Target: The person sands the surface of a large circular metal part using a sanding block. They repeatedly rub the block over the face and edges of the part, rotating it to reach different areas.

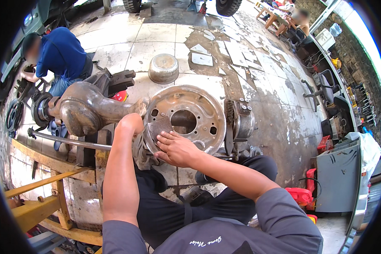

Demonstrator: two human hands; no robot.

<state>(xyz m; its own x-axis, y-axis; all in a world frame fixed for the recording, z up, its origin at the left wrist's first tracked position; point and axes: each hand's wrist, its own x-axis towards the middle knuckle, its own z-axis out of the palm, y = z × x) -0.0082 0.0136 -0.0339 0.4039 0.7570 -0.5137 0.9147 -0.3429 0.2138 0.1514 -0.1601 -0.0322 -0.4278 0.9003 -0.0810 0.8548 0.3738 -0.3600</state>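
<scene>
A round, rust-stained metal brake backing plate (184, 96) with a large centre hole stands in front of me, beside a heavy axle housing (82, 108). My right hand (175, 148) lies on its lower left face, fingers spread and flat. Their tips rest on the lower edge of a dark sheet that looks like sandpaper (160, 126). My left hand (132, 122) is bent at the plate's left edge, near the housing's end; its fingers are hidden. Just below it, a grey rag (140, 150) bunches against the rim.
A metal drum (163, 68) sits on the tiled floor beyond the plate. A hub assembly (243, 120) is at right. A yellow frame (51, 203) stands lower left. Another person in blue (65, 53) bends at upper left. A grey cabinet (336, 178) and red cases (300, 196) are at right.
</scene>
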